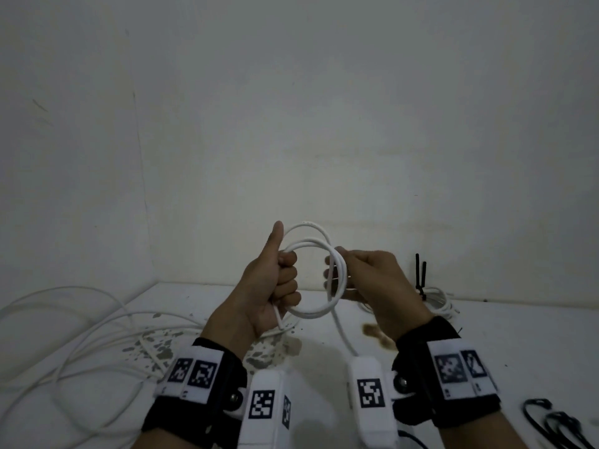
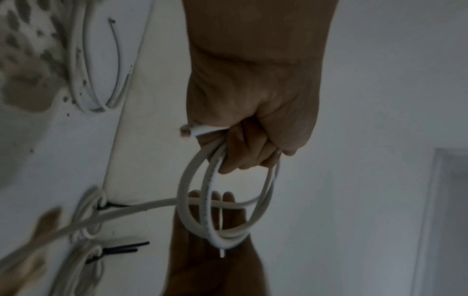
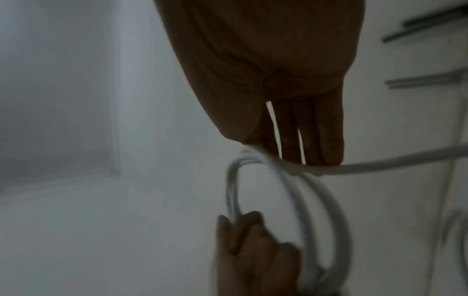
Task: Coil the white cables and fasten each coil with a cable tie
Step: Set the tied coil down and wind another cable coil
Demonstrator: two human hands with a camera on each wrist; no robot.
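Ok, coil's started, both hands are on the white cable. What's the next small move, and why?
Probably lay one more loop: the right hand brings its strand across into the left hand, which grips the coil. Only a couple of turns are wound, and a loose tail runs down to the table, so tying looks premature.

Loose white cables [image 1: 74, 322] sprawl over the table [image 1: 505, 348] toward 9 o'clock. A tied coil [image 1: 436, 299] blocks 2 o'clock, black cable ties [image 1: 551, 422] lie at 4 o'clock. Bare surface lies open between them, toward 3 o'clock.
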